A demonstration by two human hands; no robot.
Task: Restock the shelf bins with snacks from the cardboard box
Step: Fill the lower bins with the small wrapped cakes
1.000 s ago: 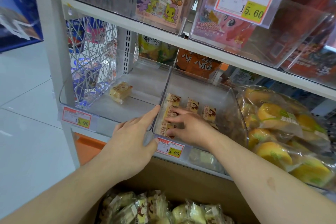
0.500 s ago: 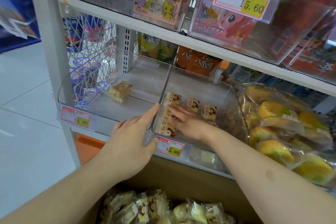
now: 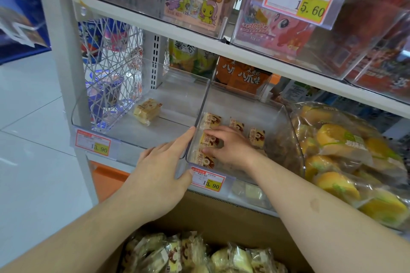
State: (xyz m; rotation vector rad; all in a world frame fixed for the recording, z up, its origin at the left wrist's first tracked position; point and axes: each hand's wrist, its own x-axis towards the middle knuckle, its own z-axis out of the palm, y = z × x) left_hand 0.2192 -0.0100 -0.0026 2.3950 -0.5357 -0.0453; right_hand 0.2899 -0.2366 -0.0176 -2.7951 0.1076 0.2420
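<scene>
We see a pale tiled floor (image 3: 33,139) on the left, a white metal shelving upright (image 3: 64,73), and a blue display stand (image 3: 20,6) behind it.

There was only one view, from a camera worn on the person's head. It looked forward and down, close to the shelf (image 3: 221,47), with a wide angle that bent the straight lines near the edges. The clear bins (image 3: 261,117) stood at the middle, the cardboard box (image 3: 221,213) was low at 6 o'clock, and the floor (image 3: 33,162) lay at 9 o'clock. Both forearms entered from the bottom edge, at 7 and 5 o'clock.
</scene>
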